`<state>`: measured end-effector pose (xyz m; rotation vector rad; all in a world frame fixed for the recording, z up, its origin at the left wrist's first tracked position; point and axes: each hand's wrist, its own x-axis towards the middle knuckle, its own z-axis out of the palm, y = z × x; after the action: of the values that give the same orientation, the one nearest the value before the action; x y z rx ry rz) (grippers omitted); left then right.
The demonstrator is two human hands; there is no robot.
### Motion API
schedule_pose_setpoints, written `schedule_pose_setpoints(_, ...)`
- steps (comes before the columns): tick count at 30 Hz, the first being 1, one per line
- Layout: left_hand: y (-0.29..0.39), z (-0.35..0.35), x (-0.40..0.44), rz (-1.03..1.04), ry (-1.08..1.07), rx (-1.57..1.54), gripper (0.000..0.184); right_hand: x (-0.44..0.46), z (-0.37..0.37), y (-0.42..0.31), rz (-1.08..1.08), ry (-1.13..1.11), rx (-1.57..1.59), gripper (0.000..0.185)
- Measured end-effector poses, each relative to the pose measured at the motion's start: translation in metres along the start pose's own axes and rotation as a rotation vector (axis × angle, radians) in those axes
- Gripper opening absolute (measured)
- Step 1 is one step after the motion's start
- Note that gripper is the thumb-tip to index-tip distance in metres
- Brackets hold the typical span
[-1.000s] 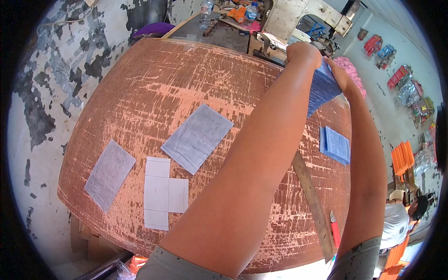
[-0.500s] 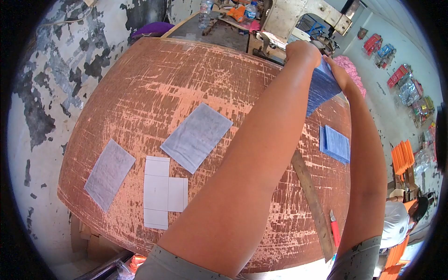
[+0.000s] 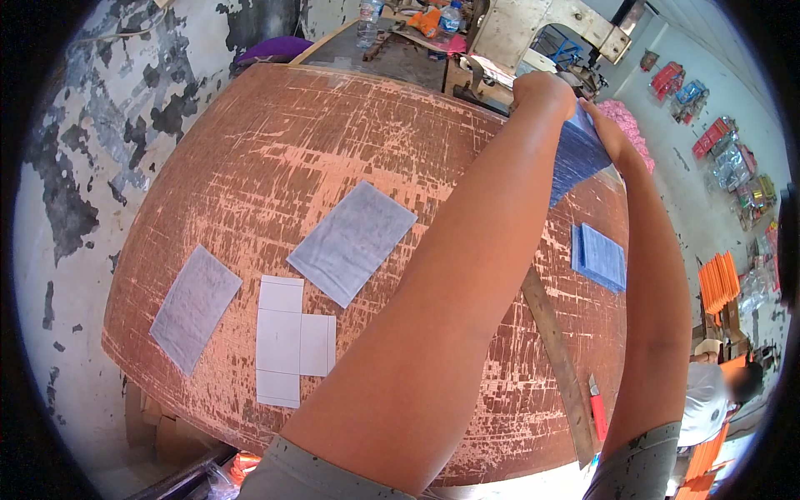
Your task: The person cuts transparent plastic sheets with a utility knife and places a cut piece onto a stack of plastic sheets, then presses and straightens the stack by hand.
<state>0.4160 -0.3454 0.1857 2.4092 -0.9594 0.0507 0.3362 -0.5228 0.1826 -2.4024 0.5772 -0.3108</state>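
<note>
At the far right corner of the worn brown table, my left hand (image 3: 543, 90) is closed at the upper edge of a dark blue piece of fabric (image 3: 579, 158). My right hand (image 3: 609, 133) grips the fabric's right edge, its fingers partly hidden behind the cloth. Below them lies a folded stack of lighter blue fabric (image 3: 599, 258). Two grey-blue fabric rectangles, a larger one (image 3: 352, 244) and a smaller one (image 3: 196, 309), lie flat at the left. Between these sits a white paper template (image 3: 279, 342) with ruled lines, its right side near my left forearm.
A long flat ruler (image 3: 557, 358) and a red-handled cutter knife (image 3: 597, 410) lie between my arms. Beyond the table (image 3: 200, 183) stands a sewing machine (image 3: 533, 25), with water bottles (image 3: 367, 23) nearby. A person in a white shirt (image 3: 704, 400) is at the lower right.
Both hands stay on the blue fabric at the corner, with only a very slight shift. Everything lying on the table keeps its place.
</note>
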Motion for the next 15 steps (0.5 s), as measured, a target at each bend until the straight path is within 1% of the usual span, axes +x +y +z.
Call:
schedule_pose_setpoints(4,0.000,0.001,0.001,-0.005,0.001,0.002,0.038,0.003,0.000,0.003,0.015,0.007,-0.019,0.083)
schedule_pose_setpoints(13,0.000,0.002,0.003,-0.002,-0.019,0.024,0.037,-0.003,0.002,-0.003,-0.018,0.006,0.018,0.076)
schedule_pose_setpoints(15,0.000,0.002,0.003,-0.015,0.002,-0.016,0.037,-0.005,0.003,-0.004,-0.015,0.022,0.001,0.077)
